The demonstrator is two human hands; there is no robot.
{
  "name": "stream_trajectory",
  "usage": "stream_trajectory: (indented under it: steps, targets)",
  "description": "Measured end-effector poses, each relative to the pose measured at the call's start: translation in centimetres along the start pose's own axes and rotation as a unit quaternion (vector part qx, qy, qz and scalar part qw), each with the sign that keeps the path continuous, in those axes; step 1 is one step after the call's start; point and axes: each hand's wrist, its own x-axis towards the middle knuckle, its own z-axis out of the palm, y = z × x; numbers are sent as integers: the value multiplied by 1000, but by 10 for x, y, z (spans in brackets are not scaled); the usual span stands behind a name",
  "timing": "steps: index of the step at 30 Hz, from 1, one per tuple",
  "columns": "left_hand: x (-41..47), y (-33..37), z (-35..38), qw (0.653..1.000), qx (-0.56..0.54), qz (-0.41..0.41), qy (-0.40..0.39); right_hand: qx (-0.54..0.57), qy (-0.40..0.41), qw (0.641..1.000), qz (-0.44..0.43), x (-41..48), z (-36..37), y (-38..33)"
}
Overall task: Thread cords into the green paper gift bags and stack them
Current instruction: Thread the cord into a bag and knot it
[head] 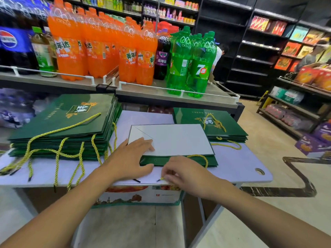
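A flat green paper gift bag (pixel 179 161) lies in front of me on the white table (pixel 241 169), its white inner face (pixel 175 138) turned up. My left hand (pixel 132 158) presses flat on the bag's left corner. My right hand (pixel 186 173) pinches a yellow twisted cord (pixel 201 157) near its black tip, just below the bag's near edge. A tall stack of green bags (pixel 68 122) with hanging yellow cords is on the left. A lower stack of green bags (pixel 209 122) with cords sits at the right.
A wooden shelf (pixel 161 94) with orange, purple and green soda bottles stands right behind the table. A printed box (pixel 139 196) sits under the table. Dark store shelves (pixel 250 51) and a person are behind; purple boxes (pixel 315 140) stand on the floor at right.
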Motion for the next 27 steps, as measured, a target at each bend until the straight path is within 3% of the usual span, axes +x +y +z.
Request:
stream_trajectory:
  steps: [2, 4, 7, 10, 13, 17, 23, 27]
  targets:
    - [0, -1, 0, 1000, 1, -3, 2, 59, 12, 998, 23, 3, -14, -4]
    - [0, -2, 1, 1000, 10, 1, 12, 206, 63, 974, 71, 8, -35, -7]
    - [-2, -1, 0, 999, 13, 21, 30, 441, 157, 876, 119, 18, -79, -12]
    - [-4, 2, -2, 997, 7, 54, 48, 519, 207, 821, 116, 24, -128, -15]
    - [-6, 4, -5, 995, -9, 90, 43, 558, 244, 789, 79, 31, -167, -14]
    - [-8, 5, -9, 994, -28, 107, 7, 550, 253, 793, 67, 41, -192, -11]
    - [-9, 8, -10, 993, -10, 117, -8, 496, 269, 811, 153, 56, -178, 4]
    - [-9, 11, -10, 994, 10, 108, -20, 394, 248, 865, 187, 53, -151, 12]
